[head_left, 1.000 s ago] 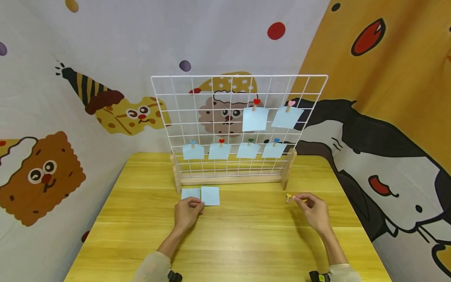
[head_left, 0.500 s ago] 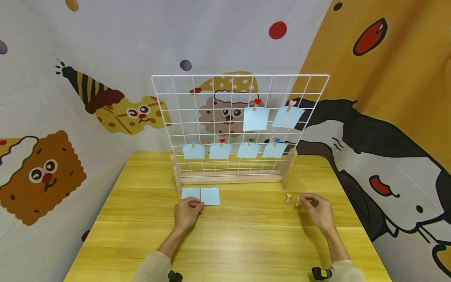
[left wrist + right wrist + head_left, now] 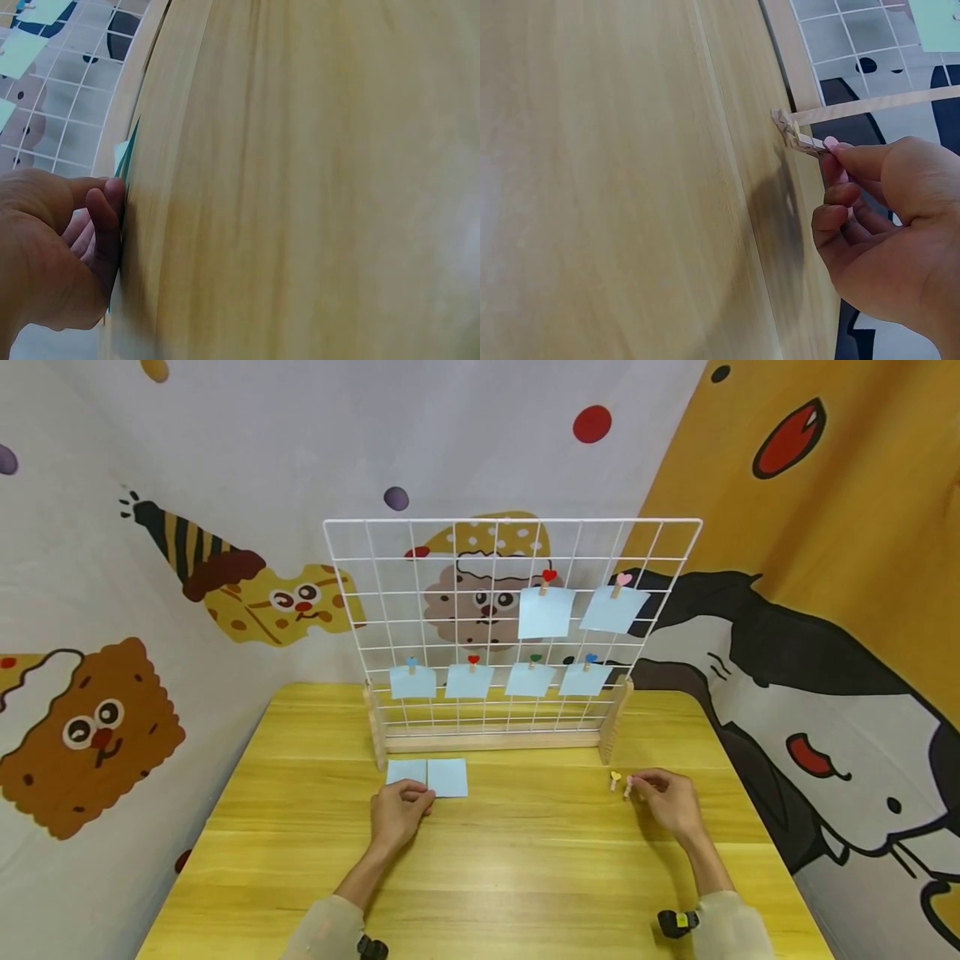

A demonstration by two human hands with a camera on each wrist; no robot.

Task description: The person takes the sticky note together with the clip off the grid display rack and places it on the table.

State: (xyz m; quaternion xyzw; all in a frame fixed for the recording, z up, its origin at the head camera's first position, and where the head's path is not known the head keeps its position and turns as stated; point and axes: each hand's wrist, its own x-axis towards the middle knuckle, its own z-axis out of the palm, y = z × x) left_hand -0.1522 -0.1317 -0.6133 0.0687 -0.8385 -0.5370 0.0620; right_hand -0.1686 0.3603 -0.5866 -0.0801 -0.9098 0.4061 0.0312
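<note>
Pink-hearted wooden clip (image 3: pixel 810 144) has edged leftward, pinched by the right hand (image 3: pixel 672 803); left hand (image 3: pixel 397 816) pinches pale-blue paper (image 3: pixel 447 777).

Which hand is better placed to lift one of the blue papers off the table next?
Probably the left hand: it seems to pinch a blue paper, while the right hand is off to the side, holding the pink clip beside the yellow clip.

The right hand (image 3: pixel 911 244) pinches a small wooden clothespin (image 3: pixel 808 145) by its pink end; a second clothespin (image 3: pixel 781 124) is just left, above the wooden table (image 3: pixel 630 187); a white wire grid (image 3: pixel 855 55) is farther off.
</note>
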